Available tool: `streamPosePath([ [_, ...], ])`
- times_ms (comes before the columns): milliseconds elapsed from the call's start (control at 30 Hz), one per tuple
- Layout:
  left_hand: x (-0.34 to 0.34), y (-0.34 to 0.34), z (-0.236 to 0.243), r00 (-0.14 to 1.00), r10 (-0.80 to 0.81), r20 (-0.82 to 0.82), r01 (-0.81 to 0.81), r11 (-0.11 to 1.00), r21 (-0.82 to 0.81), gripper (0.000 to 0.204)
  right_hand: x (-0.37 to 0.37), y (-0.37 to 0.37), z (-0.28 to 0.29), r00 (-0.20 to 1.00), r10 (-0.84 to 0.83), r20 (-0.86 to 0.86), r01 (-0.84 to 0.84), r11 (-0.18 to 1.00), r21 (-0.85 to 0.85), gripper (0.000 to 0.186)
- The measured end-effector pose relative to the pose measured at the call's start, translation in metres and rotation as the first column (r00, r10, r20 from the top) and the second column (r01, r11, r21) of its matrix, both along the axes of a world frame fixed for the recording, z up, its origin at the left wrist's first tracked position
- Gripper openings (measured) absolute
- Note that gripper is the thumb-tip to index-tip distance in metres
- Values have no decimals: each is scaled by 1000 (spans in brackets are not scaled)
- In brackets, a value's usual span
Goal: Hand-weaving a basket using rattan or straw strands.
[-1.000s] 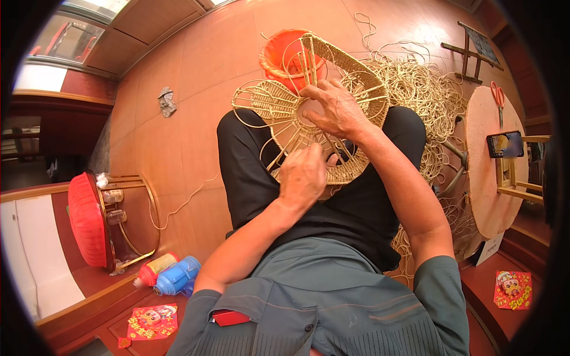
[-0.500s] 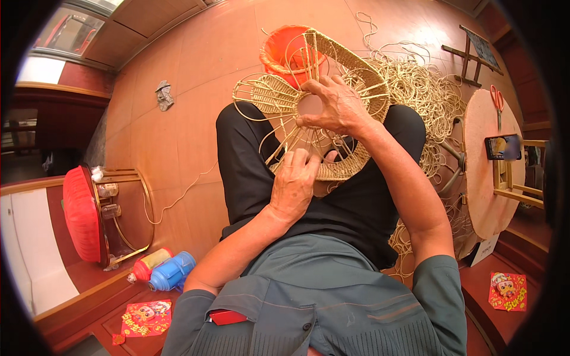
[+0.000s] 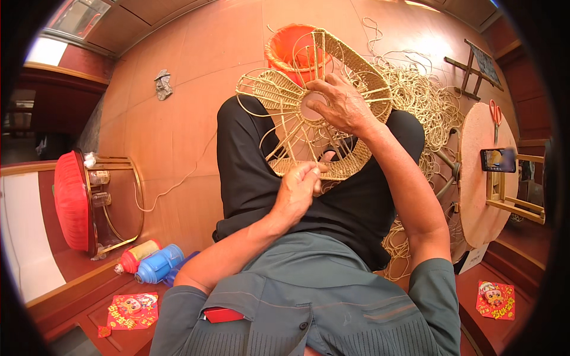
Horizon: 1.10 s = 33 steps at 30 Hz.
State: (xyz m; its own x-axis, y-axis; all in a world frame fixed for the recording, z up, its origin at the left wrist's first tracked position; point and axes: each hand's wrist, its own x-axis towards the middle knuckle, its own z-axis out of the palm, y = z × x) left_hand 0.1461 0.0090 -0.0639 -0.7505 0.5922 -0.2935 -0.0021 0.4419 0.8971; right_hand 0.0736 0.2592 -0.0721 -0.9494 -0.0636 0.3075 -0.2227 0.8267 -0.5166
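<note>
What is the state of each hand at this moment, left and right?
Left hand: closed at the near edge of the woven frame; what it pinches is hidden.
Right hand: partly open, over the middle of the same frame.

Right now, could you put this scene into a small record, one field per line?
Woven piece: straw-coloured, part open spokes, over black trousers
Left hand: at the piece's near edge, fingers bent; exact hold unclear
Right hand: on the piece, beside its round centre
Beyond: orange bucket
Floor, right: tangled heap of cord
Round tabletop, far right: orange-handled scissors, phone
</note>
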Motion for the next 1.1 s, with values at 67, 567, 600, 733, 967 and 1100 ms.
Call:
streamPosePath([
  [67,20,9,31,935,100,341,-137,987,86,27,0,-1,-2,999,-37,8,37,999,-22,39],
  [567,-20,-19,-6,513,-251,-821,-99,933,-346,15,4,-1,7,1000,16,5,-16,1000,16,23],
  [600,-20,-19,-6,537,-262,-802,-97,925,-367,15,5,-2,7,1000,10,-5,-10,1000,13,22],
  [733,-23,-27,-11,575,-261,-776,-88,923,-375,8,3,-4,9,1000,-12,4,12,1000,10,24],
  [967,-19,-17,-23,626,-135,-768,-71,971,-229,13,11,-20,20,975,-221,34,206,947,245,39],
  [1100,-23,-8,-21,641,-91,-762,-105,973,-204,17,0,-20,26,925,-185,-332,318,855,409,39],
])
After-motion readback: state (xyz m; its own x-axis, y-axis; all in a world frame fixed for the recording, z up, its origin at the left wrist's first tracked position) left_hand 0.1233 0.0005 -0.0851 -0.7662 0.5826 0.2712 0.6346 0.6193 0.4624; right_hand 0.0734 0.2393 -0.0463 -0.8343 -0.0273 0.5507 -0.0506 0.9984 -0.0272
